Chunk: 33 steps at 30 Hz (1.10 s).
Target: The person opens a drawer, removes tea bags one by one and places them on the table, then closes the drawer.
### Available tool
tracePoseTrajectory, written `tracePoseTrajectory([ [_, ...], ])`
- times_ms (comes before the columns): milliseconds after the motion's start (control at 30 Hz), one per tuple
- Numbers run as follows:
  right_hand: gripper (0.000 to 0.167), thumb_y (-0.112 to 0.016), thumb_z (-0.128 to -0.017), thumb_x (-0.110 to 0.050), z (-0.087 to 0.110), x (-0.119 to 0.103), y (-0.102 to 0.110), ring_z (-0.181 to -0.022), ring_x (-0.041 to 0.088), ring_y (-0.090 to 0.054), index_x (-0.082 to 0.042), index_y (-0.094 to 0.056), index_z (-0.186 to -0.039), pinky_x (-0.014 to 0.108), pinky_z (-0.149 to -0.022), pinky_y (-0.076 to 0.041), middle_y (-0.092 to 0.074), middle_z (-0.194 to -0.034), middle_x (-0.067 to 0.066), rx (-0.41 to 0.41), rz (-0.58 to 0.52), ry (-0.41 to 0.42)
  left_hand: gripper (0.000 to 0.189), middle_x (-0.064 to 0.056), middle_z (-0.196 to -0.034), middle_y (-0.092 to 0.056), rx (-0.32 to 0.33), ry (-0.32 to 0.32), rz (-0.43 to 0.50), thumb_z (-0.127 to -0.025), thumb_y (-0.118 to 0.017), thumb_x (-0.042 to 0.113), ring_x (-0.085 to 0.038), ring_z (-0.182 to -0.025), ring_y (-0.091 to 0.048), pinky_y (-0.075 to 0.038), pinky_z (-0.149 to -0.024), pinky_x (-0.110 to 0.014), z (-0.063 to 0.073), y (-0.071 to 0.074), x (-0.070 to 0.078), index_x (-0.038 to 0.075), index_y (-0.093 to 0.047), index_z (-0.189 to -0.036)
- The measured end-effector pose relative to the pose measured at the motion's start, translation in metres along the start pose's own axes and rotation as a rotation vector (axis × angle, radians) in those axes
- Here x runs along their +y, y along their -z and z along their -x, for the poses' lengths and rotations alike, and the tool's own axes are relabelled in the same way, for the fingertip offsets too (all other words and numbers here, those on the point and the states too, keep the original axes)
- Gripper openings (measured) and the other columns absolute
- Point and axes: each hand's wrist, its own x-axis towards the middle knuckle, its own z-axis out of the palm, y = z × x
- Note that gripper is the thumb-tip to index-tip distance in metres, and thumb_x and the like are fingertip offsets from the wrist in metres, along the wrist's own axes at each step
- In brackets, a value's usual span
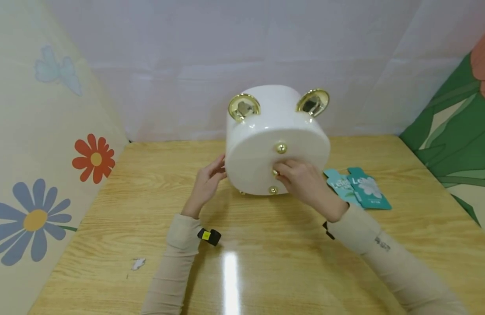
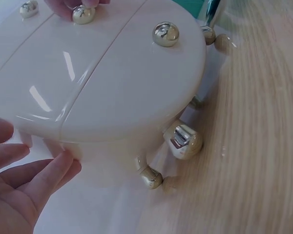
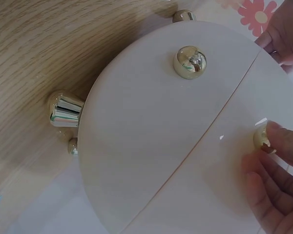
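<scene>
A glossy white drawer box [image 1: 250, 153] with two round gold ears [image 1: 244, 107] stands on the table. Gold knobs run down its front, split by thin seams into drawers. My right hand [image 1: 305, 181] pinches the middle knob [image 3: 260, 140] between thumb and fingers; the drawer front looks flush in the right wrist view. Against the box's left side, my left hand [image 1: 206, 183] rests with fingers extended, as the left wrist view also shows. The upper knob [image 1: 281, 148] and the lower knob [image 1: 273, 190] are untouched. Gold feet [image 2: 184, 141] show under the box.
Two teal packets [image 1: 372, 194] overlap on the wooden table [image 1: 273, 253], right of the box and close to my right forearm. A small white patch [image 1: 138, 263] marks the table at front left. A white backdrop [image 1: 179, 87] rises behind, with flower-painted panels at both sides.
</scene>
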Motion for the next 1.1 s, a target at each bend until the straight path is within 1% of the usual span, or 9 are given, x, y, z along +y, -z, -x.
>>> tracePoseTrajectory([
  [233,0.024,-0.078,-0.067,0.0,-0.002,0.001,-0.001,-0.069,0.029,-0.06,0.0,-0.064,-0.086,0.039,-0.056,-0.05,-0.062,-0.077,0.012,0.009,0.001,-0.001,0.061,-0.028,-0.127,-0.047,-0.111,0.026,0.012,-0.082,-0.059,-0.009,-0.039,-0.109,-0.052,-0.048,-0.087,-0.038,0.0,0.007,0.002,-0.006,-0.032,-0.137],
  [333,0.024,-0.078,-0.067,0.0,-0.002,0.001,0.0,-0.07,0.029,-0.06,0.0,-0.064,-0.086,0.039,-0.057,-0.051,-0.063,-0.078,0.012,0.01,0.006,-0.001,0.065,-0.027,-0.125,-0.049,-0.137,0.005,-0.003,-0.082,-0.063,-0.004,-0.037,-0.108,-0.054,-0.048,-0.086,-0.038,-0.002,0.009,0.001,-0.003,-0.032,-0.138],
  [433,0.024,-0.078,-0.068,-0.001,-0.002,0.0,0.0,-0.073,0.029,-0.06,0.0,-0.065,-0.088,0.039,-0.06,-0.051,-0.063,-0.08,0.012,-0.005,0.011,-0.007,0.061,-0.025,-0.116,-0.056,-0.127,-0.037,-0.115,-0.083,-0.065,0.003,-0.034,-0.102,-0.058,-0.05,-0.084,-0.036,-0.003,0.009,0.0,-0.004,-0.035,-0.136],
  [533,0.024,-0.076,-0.07,-0.001,-0.002,-0.001,0.001,-0.073,0.028,-0.059,0.0,-0.063,-0.09,0.038,-0.06,-0.051,-0.062,-0.081,0.012,-0.014,0.026,-0.001,0.054,-0.023,-0.104,-0.063,-0.112,-0.054,-0.241,-0.085,-0.064,0.01,-0.03,-0.094,-0.063,-0.051,-0.081,-0.032,-0.004,0.009,-0.002,-0.005,-0.043,-0.132],
  [700,0.024,-0.075,-0.071,-0.004,0.007,-0.009,-0.002,-0.061,0.021,-0.05,-0.005,-0.056,-0.084,0.032,-0.052,-0.045,-0.053,-0.072,0.007,-0.006,0.069,0.062,0.029,-0.016,-0.091,-0.067,-0.103,-0.057,-0.357,-0.086,-0.064,0.015,-0.024,-0.085,-0.065,-0.053,-0.076,-0.028,-0.003,0.01,-0.002,-0.004,-0.061,-0.108],
  [800,0.026,-0.077,-0.069,-0.006,0.014,-0.013,-0.009,-0.057,0.018,-0.05,-0.006,-0.054,-0.079,0.029,-0.049,-0.044,-0.053,-0.069,0.003,-0.078,0.059,0.065,0.021,-0.014,-0.088,-0.067,-0.102,-0.063,-0.405,-0.086,-0.064,0.015,-0.023,-0.082,-0.065,-0.053,-0.074,-0.028,-0.002,0.01,-0.002,-0.003,-0.064,-0.096],
  [967,0.019,-0.076,-0.069,-0.005,0.02,-0.011,-0.022,-0.065,0.022,-0.058,-0.005,-0.059,-0.079,0.035,-0.057,-0.048,-0.061,-0.073,0.005,-0.279,0.011,-0.018,0.019,-0.012,-0.087,-0.067,-0.14,-0.047,-0.462,-0.089,-0.061,0.018,-0.023,-0.083,-0.065,-0.053,-0.076,-0.03,-0.002,0.008,-0.004,-0.001,-0.064,-0.092],
  [1033,0.017,-0.075,-0.07,-0.005,0.02,-0.008,-0.027,-0.066,0.024,-0.058,-0.005,-0.06,-0.078,0.037,-0.06,-0.048,-0.062,-0.073,0.005,-0.323,-0.004,-0.021,0.02,-0.011,-0.088,-0.067,-0.157,-0.037,-0.471,-0.09,-0.059,0.019,-0.023,-0.085,-0.065,-0.052,-0.078,-0.032,-0.001,0.008,-0.005,0.0,-0.064,-0.092],
  [1100,0.016,-0.074,-0.071,-0.005,0.02,-0.004,-0.031,-0.061,0.021,-0.057,-0.006,-0.059,-0.077,0.037,-0.057,-0.047,-0.061,-0.07,0.003,-0.346,-0.011,-0.006,0.02,-0.011,-0.089,-0.067,-0.169,-0.029,-0.472,-0.091,-0.058,0.02,-0.024,-0.087,-0.064,-0.052,-0.079,-0.032,-0.001,0.007,-0.006,0.0,-0.064,-0.093],
])
